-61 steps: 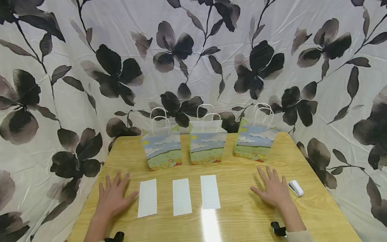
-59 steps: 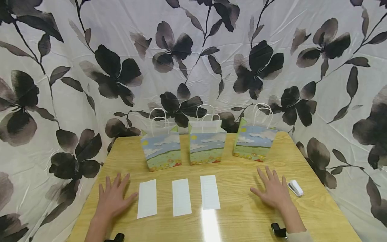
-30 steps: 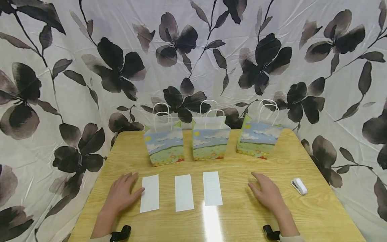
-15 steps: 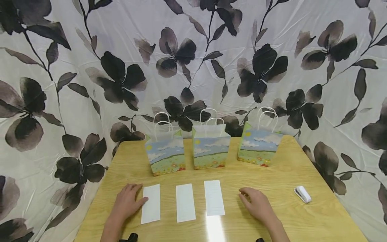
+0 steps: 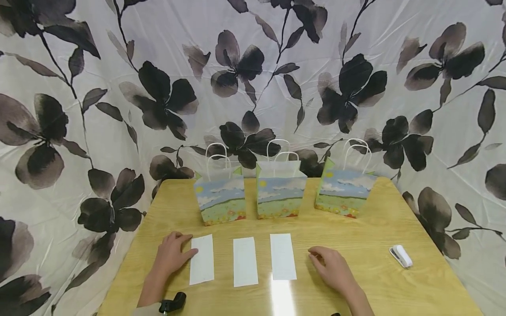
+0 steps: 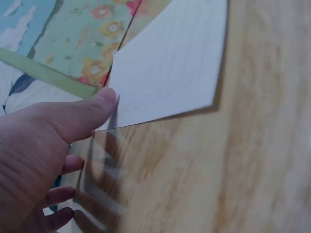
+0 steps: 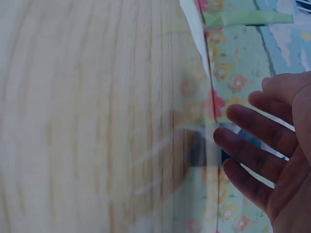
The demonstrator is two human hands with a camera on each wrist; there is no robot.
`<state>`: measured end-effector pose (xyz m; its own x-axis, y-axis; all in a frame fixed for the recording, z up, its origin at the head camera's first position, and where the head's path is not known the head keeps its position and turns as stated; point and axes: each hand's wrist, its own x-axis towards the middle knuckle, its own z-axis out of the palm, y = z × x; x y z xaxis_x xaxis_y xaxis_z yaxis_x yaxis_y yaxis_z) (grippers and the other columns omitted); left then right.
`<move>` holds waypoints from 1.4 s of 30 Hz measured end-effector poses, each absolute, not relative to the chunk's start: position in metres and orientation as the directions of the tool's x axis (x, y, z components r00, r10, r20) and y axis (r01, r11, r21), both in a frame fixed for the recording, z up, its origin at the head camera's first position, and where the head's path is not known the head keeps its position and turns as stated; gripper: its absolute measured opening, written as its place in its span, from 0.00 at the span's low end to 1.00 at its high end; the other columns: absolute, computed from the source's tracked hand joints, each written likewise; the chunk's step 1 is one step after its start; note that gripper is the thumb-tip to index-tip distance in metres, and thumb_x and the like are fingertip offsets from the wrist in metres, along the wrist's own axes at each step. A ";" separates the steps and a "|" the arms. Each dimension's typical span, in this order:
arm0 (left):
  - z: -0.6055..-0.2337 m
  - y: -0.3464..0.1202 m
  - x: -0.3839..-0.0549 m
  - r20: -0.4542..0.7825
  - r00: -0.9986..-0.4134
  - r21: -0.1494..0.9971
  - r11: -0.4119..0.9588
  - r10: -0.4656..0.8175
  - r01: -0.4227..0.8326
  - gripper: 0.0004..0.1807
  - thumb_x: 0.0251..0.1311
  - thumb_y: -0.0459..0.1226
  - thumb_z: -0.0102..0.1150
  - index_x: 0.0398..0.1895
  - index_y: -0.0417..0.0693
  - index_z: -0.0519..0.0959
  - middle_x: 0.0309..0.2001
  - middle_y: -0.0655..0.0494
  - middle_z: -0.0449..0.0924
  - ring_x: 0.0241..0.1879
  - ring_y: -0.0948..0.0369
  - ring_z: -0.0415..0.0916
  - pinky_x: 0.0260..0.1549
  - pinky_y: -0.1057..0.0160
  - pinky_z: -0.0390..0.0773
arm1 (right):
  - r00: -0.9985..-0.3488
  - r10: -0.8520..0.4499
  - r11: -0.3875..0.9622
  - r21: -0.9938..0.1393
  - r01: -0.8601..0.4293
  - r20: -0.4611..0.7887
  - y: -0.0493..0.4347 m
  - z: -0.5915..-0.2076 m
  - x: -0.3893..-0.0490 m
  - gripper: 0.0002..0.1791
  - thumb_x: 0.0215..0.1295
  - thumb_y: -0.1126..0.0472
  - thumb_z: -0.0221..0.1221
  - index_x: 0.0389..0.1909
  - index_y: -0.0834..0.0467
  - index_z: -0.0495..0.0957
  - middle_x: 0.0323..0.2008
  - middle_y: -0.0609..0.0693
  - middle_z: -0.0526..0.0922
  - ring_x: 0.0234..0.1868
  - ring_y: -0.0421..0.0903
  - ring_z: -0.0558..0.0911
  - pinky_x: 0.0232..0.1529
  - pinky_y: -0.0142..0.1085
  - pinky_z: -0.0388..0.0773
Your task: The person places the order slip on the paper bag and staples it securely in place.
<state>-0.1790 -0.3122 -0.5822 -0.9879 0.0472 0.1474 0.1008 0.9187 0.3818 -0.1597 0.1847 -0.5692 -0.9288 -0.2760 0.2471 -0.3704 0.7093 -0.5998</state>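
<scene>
My left hand (image 5: 169, 255) is at the leftmost of three narrow white paper slips (image 5: 202, 260), its thumb tip over the slip's left edge and a fingertip by the top corner. In the left wrist view the thumb (image 6: 92, 111) overlaps the edge of the lined slip (image 6: 170, 68), while the other fingers hang loosely curled below. Two more slips, a middle one (image 5: 245, 262) and a right one (image 5: 283, 256), lie flat in a row. To the right of the row, my right hand (image 5: 331, 267) holds nothing; its fingers (image 7: 257, 160) are spread and relaxed.
Three paper gift bags with a sky-and-meadow print stand behind the slips: left (image 5: 221, 199), middle (image 5: 280, 197) and right (image 5: 345, 193), white handles up. A small white stapler (image 5: 401, 256) sits at the right of the wooden table (image 5: 336, 232). Behind hangs a floral cloth (image 5: 284, 109).
Both hands were spread flat on the table. The left has slid right onto the first slip's edge; the right has moved inward from beside the stapler, fingers gathered. The slips and bags stay put.
</scene>
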 end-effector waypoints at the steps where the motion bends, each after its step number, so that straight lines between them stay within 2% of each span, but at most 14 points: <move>1: -0.581 -0.312 -0.180 0.144 -0.989 0.388 0.917 0.043 0.096 0.31 0.55 0.52 0.69 0.58 0.44 0.80 0.50 0.38 0.72 0.50 0.37 0.68 0.43 0.35 0.67 | -0.929 -0.276 0.705 -0.606 -0.369 0.245 0.185 -0.569 -0.161 0.06 0.64 0.64 0.64 0.41 0.58 0.85 0.36 0.44 0.86 0.35 0.36 0.81 0.38 0.33 0.79; 6: -0.583 -0.315 -0.183 0.124 -0.992 0.413 0.908 0.024 0.074 0.29 0.55 0.53 0.68 0.56 0.46 0.81 0.51 0.39 0.71 0.51 0.35 0.65 0.44 0.36 0.66 | -0.928 -0.282 0.683 -0.628 -0.373 0.244 0.184 -0.569 -0.161 0.07 0.65 0.64 0.64 0.41 0.59 0.85 0.35 0.43 0.85 0.34 0.34 0.80 0.36 0.31 0.78; 11: -0.587 -0.317 -0.185 0.138 -0.990 0.457 0.887 0.006 0.069 0.27 0.54 0.54 0.69 0.52 0.49 0.84 0.51 0.38 0.71 0.50 0.34 0.64 0.43 0.36 0.63 | -0.938 -0.274 0.665 -0.664 -0.343 0.210 0.182 -0.569 -0.161 0.07 0.65 0.64 0.63 0.43 0.58 0.84 0.37 0.42 0.85 0.38 0.36 0.81 0.40 0.32 0.79; 17: -0.589 -0.317 -0.198 0.157 -0.988 0.492 0.868 -0.011 0.069 0.25 0.54 0.55 0.69 0.50 0.51 0.85 0.49 0.40 0.71 0.49 0.37 0.62 0.43 0.37 0.61 | -0.948 -0.267 0.644 -0.699 -0.311 0.176 0.183 -0.563 -0.165 0.08 0.67 0.63 0.61 0.45 0.58 0.84 0.38 0.44 0.85 0.39 0.38 0.81 0.40 0.34 0.79; 25: -0.592 -0.317 -0.198 0.174 -0.984 0.543 0.838 -0.047 0.056 0.19 0.50 0.48 0.74 0.43 0.50 0.87 0.45 0.43 0.75 0.47 0.42 0.65 0.47 0.40 0.61 | -0.971 -0.213 0.634 -0.740 -0.223 0.110 0.193 -0.561 -0.170 0.09 0.68 0.63 0.60 0.47 0.59 0.83 0.41 0.46 0.85 0.41 0.41 0.82 0.42 0.35 0.80; 29: -0.594 -0.319 -0.195 0.139 -0.989 0.559 0.829 -0.059 0.029 0.17 0.50 0.47 0.74 0.41 0.50 0.87 0.46 0.43 0.76 0.50 0.40 0.64 0.49 0.38 0.59 | -0.976 -0.202 0.614 -0.765 -0.195 0.086 0.200 -0.560 -0.172 0.10 0.69 0.61 0.59 0.48 0.59 0.83 0.41 0.47 0.85 0.42 0.41 0.82 0.42 0.36 0.80; 34: -0.594 -0.319 -0.197 0.143 -0.988 0.578 0.815 -0.056 0.038 0.14 0.51 0.45 0.74 0.39 0.47 0.87 0.46 0.42 0.76 0.52 0.39 0.63 0.52 0.37 0.56 | -0.988 -0.135 0.603 -0.785 -0.138 0.070 0.223 -0.553 -0.175 0.13 0.71 0.59 0.58 0.51 0.60 0.81 0.43 0.50 0.85 0.42 0.44 0.82 0.43 0.37 0.79; 39: -0.595 -0.318 -0.198 0.164 -0.985 0.599 0.799 -0.054 0.056 0.10 0.52 0.40 0.73 0.33 0.44 0.86 0.44 0.42 0.78 0.51 0.40 0.64 0.52 0.38 0.55 | -0.995 -0.031 0.665 -0.742 -0.090 0.092 0.264 -0.546 -0.176 0.17 0.74 0.56 0.54 0.54 0.63 0.79 0.43 0.54 0.84 0.44 0.49 0.81 0.43 0.42 0.78; 42: -0.594 -0.317 -0.195 0.168 -0.984 0.633 0.772 -0.062 0.060 0.08 0.54 0.37 0.72 0.34 0.42 0.86 0.41 0.44 0.81 0.50 0.40 0.69 0.54 0.41 0.59 | -0.995 0.012 0.715 -0.696 -0.061 0.100 0.292 -0.543 -0.175 0.19 0.74 0.56 0.53 0.55 0.66 0.77 0.45 0.59 0.83 0.46 0.56 0.81 0.44 0.47 0.79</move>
<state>-0.1945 -0.3168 -0.5940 -0.9838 -0.0616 0.1685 0.0601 0.7718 0.6330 -0.1747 0.2915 -0.5425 -0.9949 0.0124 0.1002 -0.0612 0.7154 -0.6961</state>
